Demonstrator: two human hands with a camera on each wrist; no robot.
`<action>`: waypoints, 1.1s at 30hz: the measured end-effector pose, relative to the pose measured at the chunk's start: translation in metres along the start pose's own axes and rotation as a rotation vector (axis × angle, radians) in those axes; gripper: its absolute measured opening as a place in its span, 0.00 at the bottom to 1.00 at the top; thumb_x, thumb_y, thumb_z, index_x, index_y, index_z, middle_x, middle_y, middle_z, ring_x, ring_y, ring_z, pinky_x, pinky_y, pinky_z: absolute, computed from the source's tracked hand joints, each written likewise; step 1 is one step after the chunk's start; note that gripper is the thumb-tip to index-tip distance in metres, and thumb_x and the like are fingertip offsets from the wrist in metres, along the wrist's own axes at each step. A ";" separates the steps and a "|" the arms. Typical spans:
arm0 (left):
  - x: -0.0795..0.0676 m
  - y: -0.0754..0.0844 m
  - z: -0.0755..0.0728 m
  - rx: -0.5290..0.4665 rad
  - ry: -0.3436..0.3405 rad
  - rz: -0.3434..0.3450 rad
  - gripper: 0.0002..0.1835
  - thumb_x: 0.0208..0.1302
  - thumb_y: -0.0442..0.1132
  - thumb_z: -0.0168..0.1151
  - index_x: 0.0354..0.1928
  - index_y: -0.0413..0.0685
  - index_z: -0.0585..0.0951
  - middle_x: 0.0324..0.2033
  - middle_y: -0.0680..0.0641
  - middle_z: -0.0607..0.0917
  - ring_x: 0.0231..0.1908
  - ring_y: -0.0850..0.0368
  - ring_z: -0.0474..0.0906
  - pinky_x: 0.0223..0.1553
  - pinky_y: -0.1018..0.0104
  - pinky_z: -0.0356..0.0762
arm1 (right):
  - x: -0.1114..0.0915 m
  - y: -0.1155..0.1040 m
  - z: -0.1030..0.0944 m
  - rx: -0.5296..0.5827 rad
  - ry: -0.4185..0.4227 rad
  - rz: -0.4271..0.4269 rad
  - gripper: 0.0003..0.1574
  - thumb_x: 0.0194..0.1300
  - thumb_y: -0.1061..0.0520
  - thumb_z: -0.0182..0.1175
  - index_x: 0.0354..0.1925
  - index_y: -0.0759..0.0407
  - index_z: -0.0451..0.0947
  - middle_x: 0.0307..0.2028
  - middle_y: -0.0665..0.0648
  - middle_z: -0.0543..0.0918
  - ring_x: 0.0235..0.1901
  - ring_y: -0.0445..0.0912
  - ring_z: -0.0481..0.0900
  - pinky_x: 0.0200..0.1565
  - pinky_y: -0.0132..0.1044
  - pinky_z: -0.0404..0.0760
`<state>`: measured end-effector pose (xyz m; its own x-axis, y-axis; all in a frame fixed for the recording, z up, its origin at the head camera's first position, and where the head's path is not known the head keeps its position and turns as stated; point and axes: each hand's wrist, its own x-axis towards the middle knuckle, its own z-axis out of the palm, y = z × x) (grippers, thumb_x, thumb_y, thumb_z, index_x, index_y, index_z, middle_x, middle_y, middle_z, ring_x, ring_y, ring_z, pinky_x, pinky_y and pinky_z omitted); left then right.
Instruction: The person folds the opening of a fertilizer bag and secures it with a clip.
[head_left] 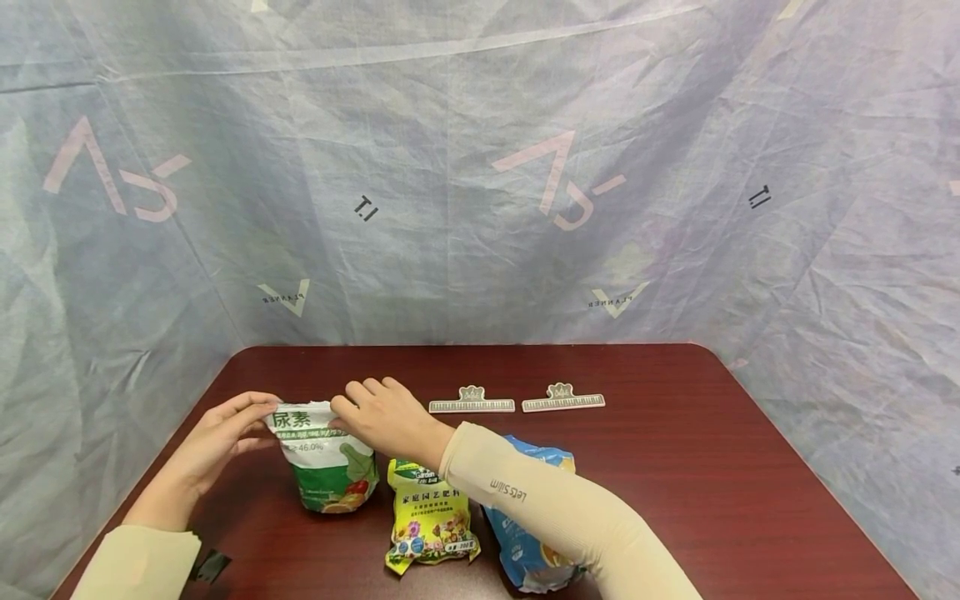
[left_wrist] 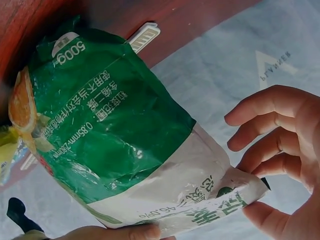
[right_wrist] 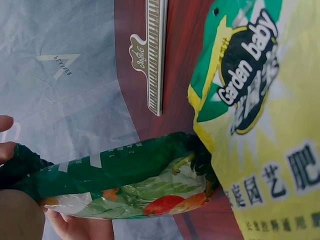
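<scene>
A green-and-white fertilizer bag stands upright at the left of the table, its printed front toward me. My left hand pinches the bag's top left corner between thumb and fingers, clearly seen in the left wrist view, where the hand has its other fingers loosely bent. The opposite top corner is pinched by my right hand, its arm reaching across from the right. In the right wrist view, the bag's side shows printed vegetables. A yellow fertilizer bag lies just right of it, below my right wrist.
A blue bag lies partly hidden under my right forearm. Two long clips with piano-key print, a left one and a right one, lie near the table's far edge. Grey cloth hangs behind and beside the table.
</scene>
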<state>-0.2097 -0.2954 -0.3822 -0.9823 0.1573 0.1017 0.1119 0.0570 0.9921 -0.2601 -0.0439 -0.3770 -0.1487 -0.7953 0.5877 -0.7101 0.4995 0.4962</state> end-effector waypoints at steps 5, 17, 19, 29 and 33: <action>-0.001 0.003 0.004 0.192 0.083 0.014 0.08 0.67 0.41 0.53 0.44 0.50 0.78 0.36 0.59 0.79 0.35 0.64 0.77 0.33 0.65 0.78 | 0.000 -0.001 0.000 0.006 0.007 0.001 0.16 0.70 0.42 0.43 0.37 0.50 0.70 0.28 0.46 0.70 0.24 0.39 0.69 0.24 0.30 0.62; -0.004 0.012 0.018 0.574 0.240 0.167 0.12 0.64 0.46 0.56 0.44 0.47 0.76 0.34 0.60 0.79 0.31 0.66 0.74 0.30 0.73 0.71 | -0.001 -0.003 -0.001 0.004 -0.019 -0.009 0.16 0.71 0.43 0.42 0.37 0.50 0.69 0.29 0.46 0.70 0.25 0.39 0.70 0.25 0.30 0.63; -0.004 0.013 0.021 0.639 0.265 0.200 0.12 0.64 0.46 0.57 0.44 0.48 0.77 0.34 0.59 0.79 0.31 0.67 0.74 0.29 0.73 0.70 | -0.001 -0.003 0.000 0.002 -0.021 -0.008 0.16 0.71 0.42 0.42 0.37 0.50 0.69 0.29 0.46 0.70 0.25 0.39 0.70 0.25 0.29 0.63; -0.003 0.016 0.034 0.745 0.303 0.453 0.12 0.54 0.35 0.67 0.41 0.50 0.79 0.37 0.53 0.78 0.32 0.68 0.73 0.30 0.81 0.69 | -0.001 -0.003 -0.002 0.026 -0.037 -0.007 0.16 0.71 0.43 0.42 0.38 0.51 0.69 0.29 0.46 0.70 0.25 0.39 0.70 0.25 0.29 0.65; -0.002 0.017 0.037 0.805 0.290 0.546 0.15 0.48 0.34 0.70 0.39 0.51 0.79 0.37 0.55 0.78 0.39 0.68 0.69 0.34 0.78 0.65 | -0.001 -0.003 -0.002 0.024 -0.046 -0.005 0.16 0.71 0.42 0.42 0.37 0.51 0.68 0.30 0.46 0.70 0.26 0.39 0.70 0.25 0.30 0.65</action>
<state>-0.2008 -0.2581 -0.3685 -0.7533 0.1216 0.6463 0.5194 0.7128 0.4713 -0.2563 -0.0442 -0.3779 -0.1764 -0.8132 0.5546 -0.7273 0.4874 0.4832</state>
